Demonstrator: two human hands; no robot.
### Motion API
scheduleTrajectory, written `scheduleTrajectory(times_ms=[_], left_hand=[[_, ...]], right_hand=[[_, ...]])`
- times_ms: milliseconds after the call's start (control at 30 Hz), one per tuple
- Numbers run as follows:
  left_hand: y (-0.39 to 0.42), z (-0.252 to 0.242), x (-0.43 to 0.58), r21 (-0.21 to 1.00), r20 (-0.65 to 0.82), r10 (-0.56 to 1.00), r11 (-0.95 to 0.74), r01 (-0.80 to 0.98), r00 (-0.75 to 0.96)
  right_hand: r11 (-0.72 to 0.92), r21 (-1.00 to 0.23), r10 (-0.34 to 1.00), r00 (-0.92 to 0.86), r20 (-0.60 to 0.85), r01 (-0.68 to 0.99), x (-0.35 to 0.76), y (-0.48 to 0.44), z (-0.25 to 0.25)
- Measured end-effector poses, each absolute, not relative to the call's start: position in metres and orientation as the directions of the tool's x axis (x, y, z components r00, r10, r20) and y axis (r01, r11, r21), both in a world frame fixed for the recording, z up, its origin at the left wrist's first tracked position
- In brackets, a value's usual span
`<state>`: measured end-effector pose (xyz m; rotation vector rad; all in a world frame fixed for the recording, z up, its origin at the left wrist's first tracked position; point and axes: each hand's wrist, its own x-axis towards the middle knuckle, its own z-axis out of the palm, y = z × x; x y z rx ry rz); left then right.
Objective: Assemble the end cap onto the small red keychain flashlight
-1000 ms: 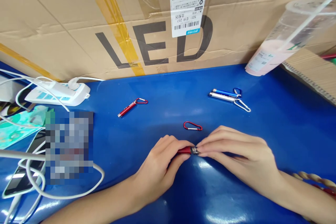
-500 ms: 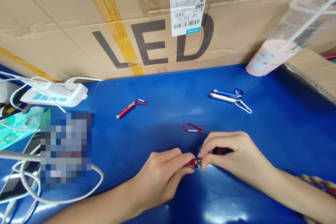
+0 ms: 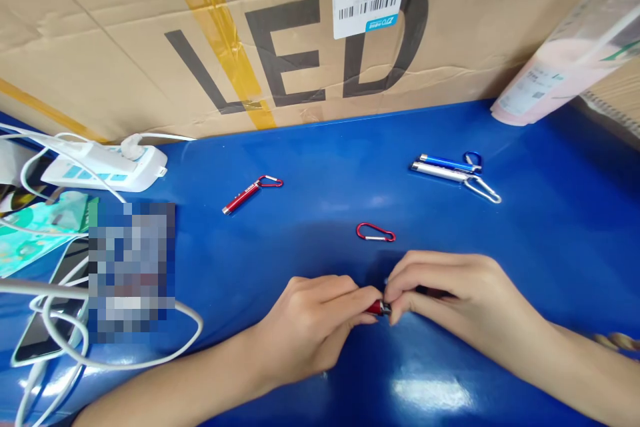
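While left grip clasps tube, cup holds drink.

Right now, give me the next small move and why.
Probably use the right hand to gently work the dark end of the red penlight barrel, since the left hand grips the barrel and the right fingertips sit at that end.

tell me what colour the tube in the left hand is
The tube shows mostly red, best seen in the head view.
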<state>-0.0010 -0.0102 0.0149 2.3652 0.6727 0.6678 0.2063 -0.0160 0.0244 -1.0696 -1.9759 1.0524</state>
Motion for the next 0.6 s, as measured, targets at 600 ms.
scheduleTrajectory(times_ms=[600], left_hand=[[-0.009, 0.016, 0.001, 0.68, 0.396, 0.618, -0.694, 0.236, 0.679]], right_hand=[[0.278, -0.859, 0.93, -0.344, 0.129, 0.43, 0.206, -0.01, 0.033]])
